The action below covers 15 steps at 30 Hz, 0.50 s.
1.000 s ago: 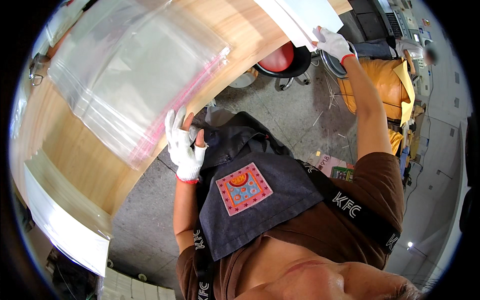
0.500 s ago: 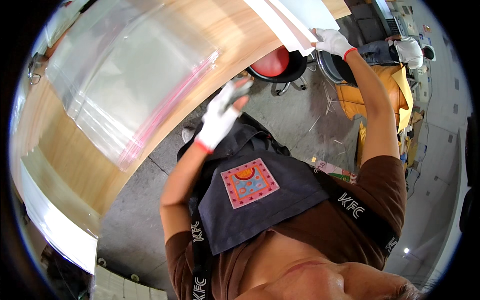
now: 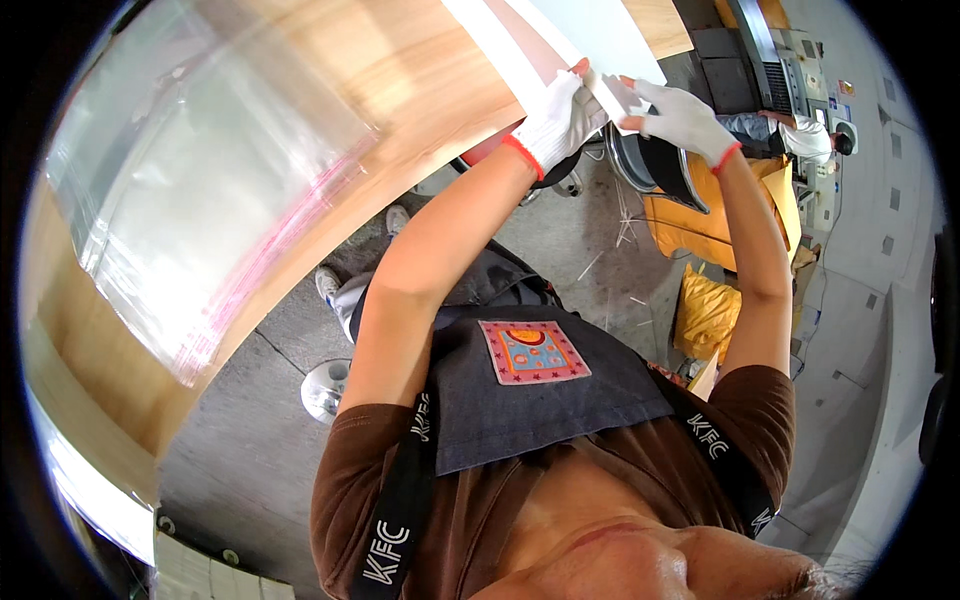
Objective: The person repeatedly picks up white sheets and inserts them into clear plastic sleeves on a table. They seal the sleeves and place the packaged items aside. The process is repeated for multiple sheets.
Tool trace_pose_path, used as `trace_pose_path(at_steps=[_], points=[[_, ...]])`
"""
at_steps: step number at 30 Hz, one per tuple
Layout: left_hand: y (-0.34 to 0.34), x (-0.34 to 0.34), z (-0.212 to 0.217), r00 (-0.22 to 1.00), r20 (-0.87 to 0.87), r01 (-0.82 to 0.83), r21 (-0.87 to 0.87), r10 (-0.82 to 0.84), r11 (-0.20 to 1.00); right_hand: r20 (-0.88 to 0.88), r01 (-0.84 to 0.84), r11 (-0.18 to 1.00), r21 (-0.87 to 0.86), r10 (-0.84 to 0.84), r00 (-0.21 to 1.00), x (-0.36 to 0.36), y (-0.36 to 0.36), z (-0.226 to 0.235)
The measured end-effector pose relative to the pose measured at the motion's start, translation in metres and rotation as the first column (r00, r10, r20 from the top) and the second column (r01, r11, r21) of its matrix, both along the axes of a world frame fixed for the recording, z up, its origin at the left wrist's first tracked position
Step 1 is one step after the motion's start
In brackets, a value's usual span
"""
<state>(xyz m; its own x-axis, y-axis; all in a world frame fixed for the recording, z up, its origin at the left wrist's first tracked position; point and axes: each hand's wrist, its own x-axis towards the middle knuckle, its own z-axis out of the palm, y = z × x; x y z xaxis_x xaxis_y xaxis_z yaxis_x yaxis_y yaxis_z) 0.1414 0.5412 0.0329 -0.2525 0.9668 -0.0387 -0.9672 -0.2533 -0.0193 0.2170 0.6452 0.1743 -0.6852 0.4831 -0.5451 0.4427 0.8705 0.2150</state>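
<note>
At the far right end of the wooden table, white sheets [image 3: 598, 42] overlap and reach past its near edge. My right hand [image 3: 682, 122], in a white glove with bare fingertips, closes on a lifted corner of these sheets. My left hand [image 3: 563, 122], gloved the same way, is at the same edge, just left of the right one. Its fingers are bent around the sheet edge, thumb upward. How many sheets are pinched cannot be made out. A stack of clear plastic bags [image 3: 190, 190] with a pink strip along one side lies to the left.
The wooden table [image 3: 420, 100] curves along the left and far side. Below the hands stand a stool with a red seat [image 3: 490, 148] and a dark chair [image 3: 670, 170]. Yellow sacks [image 3: 708, 315] lie on the right. Another person [image 3: 805, 138] sits further off at the right.
My left hand has swung from in front of my apron up and right to the sheet edge beside my right hand. The sheets' corner is now lifted between both hands.
</note>
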Motion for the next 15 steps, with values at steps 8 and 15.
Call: trace_pose_path(at_steps=[8, 15], points=[[0.018, -0.006, 0.013, 0.998, 0.049, 0.040, 0.129, -0.047, 0.991, -0.371, -0.241, 0.965, 0.102, 0.262, 0.891, 0.032, 0.013, 0.002], [0.008, -0.015, 0.002, 0.996, 0.070, -0.061, 0.181, 0.049, 0.982, -0.289, -0.247, 0.961, 0.128, 0.274, 0.917, 0.000, -0.008, 0.022]])
